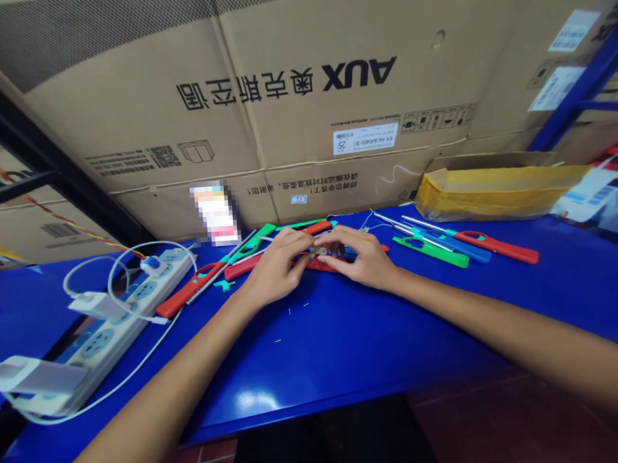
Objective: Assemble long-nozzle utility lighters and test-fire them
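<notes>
My left hand [274,265] and my right hand [355,256] meet above the blue table, their fingertips pinching a small metal cylindrical part [318,250] between them. Just below my hands lies a red long-nosed utility lighter [243,266], partly hidden. More lighters with metal nozzles are spread nearby: a red and teal one [187,291] to the left, a green one [430,252], a blue one [461,248] and a red one [498,248] to the right. A small teal plastic piece [223,284] lies near my left wrist.
A white power strip [136,312] with plugged-in white cables lies at the table's left. Behind the table stands a large upside-down AUX cardboard carton [292,121]. A yellow taped packet [495,193] sits at the back right, beside a blue shelf upright [587,82].
</notes>
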Tool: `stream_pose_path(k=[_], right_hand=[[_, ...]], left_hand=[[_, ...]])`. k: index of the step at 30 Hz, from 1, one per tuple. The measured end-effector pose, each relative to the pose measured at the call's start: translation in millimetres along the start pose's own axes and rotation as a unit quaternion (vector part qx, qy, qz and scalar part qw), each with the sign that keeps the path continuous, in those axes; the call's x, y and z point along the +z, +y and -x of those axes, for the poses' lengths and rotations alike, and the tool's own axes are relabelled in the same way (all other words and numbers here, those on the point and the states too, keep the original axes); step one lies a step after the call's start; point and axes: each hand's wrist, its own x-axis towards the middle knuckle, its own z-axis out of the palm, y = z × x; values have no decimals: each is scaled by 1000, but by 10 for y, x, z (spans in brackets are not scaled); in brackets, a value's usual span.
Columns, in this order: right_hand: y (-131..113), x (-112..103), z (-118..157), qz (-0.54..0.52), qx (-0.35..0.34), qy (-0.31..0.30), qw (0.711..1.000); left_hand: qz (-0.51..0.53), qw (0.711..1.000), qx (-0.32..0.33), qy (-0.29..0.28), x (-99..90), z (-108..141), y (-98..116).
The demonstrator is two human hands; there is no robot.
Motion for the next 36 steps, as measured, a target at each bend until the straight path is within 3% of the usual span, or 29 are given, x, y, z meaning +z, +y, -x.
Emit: stream_pose_path(k=[4, 15, 36], right_hand=[[-54, 6, -10, -12, 17, 7, 1000], [1, -20, 8, -18, 69, 33, 997], [78, -24, 22, -8, 85, 2, 996]], left_hand=[[9, 1000, 2, 0, -3, -5, 30], [-14, 997, -20, 78, -41, 2, 63], [-59, 994, -27, 86, -24, 31, 6]])
